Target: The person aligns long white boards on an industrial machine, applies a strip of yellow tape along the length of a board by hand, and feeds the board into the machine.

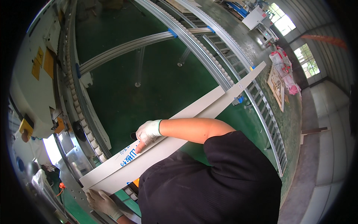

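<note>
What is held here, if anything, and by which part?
The right hand seems to grip the far pale board by its far edge. The left hand is at the near board's left end; grip unclear.

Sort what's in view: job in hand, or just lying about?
Job in hand:
pale board with blue writing, right hand on it
second pale board alongside, left hand at its left end
roller track, probably

Lying about, apparently:
red-and-white bundle
wooden pieces beside it
</note>
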A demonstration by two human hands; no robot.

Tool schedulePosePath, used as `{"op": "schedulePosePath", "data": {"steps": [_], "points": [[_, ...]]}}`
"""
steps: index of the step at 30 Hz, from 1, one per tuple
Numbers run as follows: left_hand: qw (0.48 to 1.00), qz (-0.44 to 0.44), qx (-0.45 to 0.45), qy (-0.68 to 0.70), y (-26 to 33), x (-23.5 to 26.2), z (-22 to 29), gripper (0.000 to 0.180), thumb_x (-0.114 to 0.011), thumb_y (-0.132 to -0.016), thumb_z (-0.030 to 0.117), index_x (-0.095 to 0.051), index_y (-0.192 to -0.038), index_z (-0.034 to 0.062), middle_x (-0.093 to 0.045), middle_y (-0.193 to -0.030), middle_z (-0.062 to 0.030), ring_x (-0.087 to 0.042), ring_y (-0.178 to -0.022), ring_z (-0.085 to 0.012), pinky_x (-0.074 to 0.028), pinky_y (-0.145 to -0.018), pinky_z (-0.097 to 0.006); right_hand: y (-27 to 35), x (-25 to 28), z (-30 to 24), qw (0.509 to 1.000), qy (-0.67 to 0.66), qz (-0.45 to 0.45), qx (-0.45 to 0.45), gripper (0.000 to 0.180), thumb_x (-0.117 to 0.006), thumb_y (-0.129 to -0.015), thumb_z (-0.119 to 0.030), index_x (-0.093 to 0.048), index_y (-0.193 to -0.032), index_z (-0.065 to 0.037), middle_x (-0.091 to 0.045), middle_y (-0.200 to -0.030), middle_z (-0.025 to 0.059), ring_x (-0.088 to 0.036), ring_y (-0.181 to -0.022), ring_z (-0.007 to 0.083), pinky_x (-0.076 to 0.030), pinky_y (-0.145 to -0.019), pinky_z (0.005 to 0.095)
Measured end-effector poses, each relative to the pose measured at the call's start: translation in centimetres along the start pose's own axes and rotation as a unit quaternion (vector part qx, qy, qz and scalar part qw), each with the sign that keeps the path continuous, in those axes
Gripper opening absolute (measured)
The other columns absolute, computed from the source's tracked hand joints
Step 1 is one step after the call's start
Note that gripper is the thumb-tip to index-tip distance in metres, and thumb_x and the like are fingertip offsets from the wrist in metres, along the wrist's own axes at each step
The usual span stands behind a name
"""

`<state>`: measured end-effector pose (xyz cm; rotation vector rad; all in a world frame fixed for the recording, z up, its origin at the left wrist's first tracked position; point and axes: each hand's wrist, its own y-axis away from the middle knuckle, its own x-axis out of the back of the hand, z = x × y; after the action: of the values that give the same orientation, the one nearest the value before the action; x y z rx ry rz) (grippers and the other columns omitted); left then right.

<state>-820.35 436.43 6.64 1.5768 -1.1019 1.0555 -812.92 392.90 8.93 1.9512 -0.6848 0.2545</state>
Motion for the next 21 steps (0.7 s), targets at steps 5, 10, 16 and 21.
{"op": "schedulePosePath", "data": {"steps": [5,10,16,21], "points": [[0.925,0.161,-0.126,0.321,-7.4,-2.3,-2.7,0.054,-0.053,-0.110,0.039,-0.058,-0.151,0.0041,-0.051,-0.158,-0.0241,-0.044,-0.148,-0.0407,-0.032,-0.125,-0.052,-0.6,0.4,-0.8,1.000,0.020,-0.009,0.002,0.087,-0.069,-0.079,-0.088,-0.081,-0.089,-0.003,-0.077,-0.085,0.0145,-0.074,-0.079,0.0307,-0.054,-0.071,0.0417],[0.939,0.188,-0.226,0.179,-7.9,-2.9,2.3,0.046,-0.051,-0.111,0.033,-0.060,-0.146,0.0048,-0.057,-0.154,-0.0170,-0.044,-0.150,-0.0360,-0.022,-0.130,-0.050,-0.4,0.4,-0.2,0.999,0.034,0.007,0.014,0.089,-0.065,-0.081,-0.090,-0.082,-0.089,-0.003,-0.078,-0.087,0.0141,-0.074,-0.081,0.0309,-0.054,-0.073,0.0423],[0.925,0.166,-0.250,0.232,-7.1,-1.2,2.9,0.034,-0.052,-0.110,0.030,-0.064,-0.130,0.0046,-0.061,-0.135,-0.0161,-0.050,-0.136,-0.0361,-0.029,-0.122,-0.051,0.9,-0.9,3.2,0.999,-0.008,0.033,-0.032,0.086,-0.053,-0.094,-0.085,-0.081,-0.086,-0.004,-0.077,-0.089,0.0162,-0.074,-0.087,0.0306,-0.054,-0.079,0.0423],[0.923,0.171,-0.242,0.246,-6.9,-0.7,2.7,0.032,-0.052,-0.110,0.030,-0.064,-0.123,0.0036,-0.062,-0.127,-0.0164,-0.052,-0.130,-0.0361,-0.033,-0.118,-0.050,5.4,-0.6,9.3,0.991,0.005,0.090,-0.099,0.088,-0.050,-0.093,-0.086,-0.081,-0.086,-0.004,-0.076,-0.090,0.0190,-0.074,-0.090,0.0353,-0.054,-0.083,0.0429]]}}
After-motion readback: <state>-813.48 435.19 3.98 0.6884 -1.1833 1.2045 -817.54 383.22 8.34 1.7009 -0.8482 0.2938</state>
